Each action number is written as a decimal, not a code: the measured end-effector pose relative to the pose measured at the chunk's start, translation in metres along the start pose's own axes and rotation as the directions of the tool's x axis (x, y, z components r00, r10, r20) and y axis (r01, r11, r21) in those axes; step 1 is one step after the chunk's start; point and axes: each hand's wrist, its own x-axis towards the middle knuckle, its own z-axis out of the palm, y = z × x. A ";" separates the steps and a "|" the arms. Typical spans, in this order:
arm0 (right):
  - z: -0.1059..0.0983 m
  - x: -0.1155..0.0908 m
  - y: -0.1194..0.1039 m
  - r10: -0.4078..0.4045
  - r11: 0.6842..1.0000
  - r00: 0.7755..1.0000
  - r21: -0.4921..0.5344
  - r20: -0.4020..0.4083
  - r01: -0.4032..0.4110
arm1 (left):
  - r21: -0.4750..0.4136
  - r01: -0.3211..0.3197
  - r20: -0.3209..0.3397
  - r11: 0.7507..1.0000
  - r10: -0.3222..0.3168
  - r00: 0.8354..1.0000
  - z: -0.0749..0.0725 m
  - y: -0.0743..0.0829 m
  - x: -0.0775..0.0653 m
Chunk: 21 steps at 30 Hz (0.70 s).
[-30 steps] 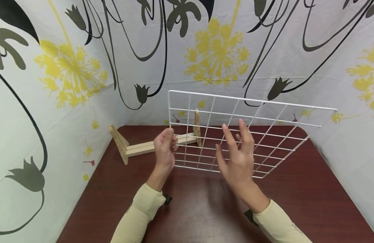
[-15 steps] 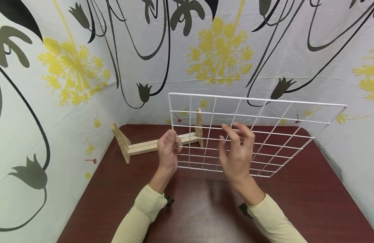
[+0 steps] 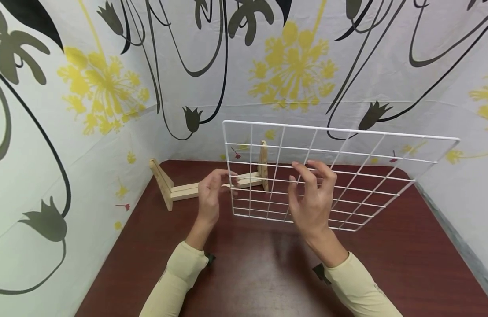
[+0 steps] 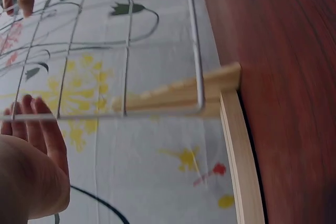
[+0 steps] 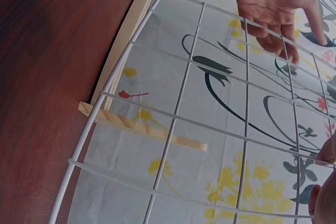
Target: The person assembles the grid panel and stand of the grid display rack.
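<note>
Right hand (image 3: pixel 313 198): thumb and fingers curled at the mesh, left of its middle; we take it to be grasping a wire, though contact is partly hidden. Left hand (image 3: pixel 209 196): released, fingers fairly straight and reaching past the left edge wire; we cannot tell whether they brush it.

White wire grid (image 3: pixel 356 175): tilted, in front of us, long top edge toward the backdrop. Whether its lower edge rests on the table we cannot tell.

Handling, in our judgement: with one hand bearing it, the panel will likely twist about that pinch. We would keep the right fingers firm, ideally at a wire crossing, until the left closes on the edge frame. Thumb on the near side, fingers behind; even pressure, since thin wire could slip.

Further out: wooden stand (image 3: pixel 184 191) behind and to the left, partly seen through the mesh. We would watch that lower left corner against it on any turn. Beneath, dark red table (image 3: pixel 260 273); beyond, flowered backdrop (image 3: pixel 299 66).
</note>
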 end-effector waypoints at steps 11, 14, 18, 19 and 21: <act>0.000 -0.002 0.004 0.019 0.999 1.000 0.028 0.010 -0.019 | 0.556 -0.064 -0.253 0.829 0.243 0.937 -0.051 0.006 0.009; 0.000 -0.003 0.006 0.016 0.999 1.000 0.036 0.023 -0.016 | 0.650 0.003 -0.347 0.760 0.293 0.891 -0.074 0.011 0.013; -0.001 -0.004 0.008 0.014 0.999 0.999 0.037 0.047 -0.016 | 0.674 0.142 -0.460 0.725 0.261 0.849 -0.105 0.018 0.014; -0.001 -0.004 0.008 0.015 0.999 0.999 0.036 0.051 -0.017 | 0.658 0.187 -0.485 0.729 0.221 0.846 -0.111 0.020 0.014; -0.002 -0.005 0.009 0.019 0.999 0.998 0.032 0.056 -0.021 | 0.605 0.274 -0.523 0.748 0.114 0.845 -0.123 0.021 0.015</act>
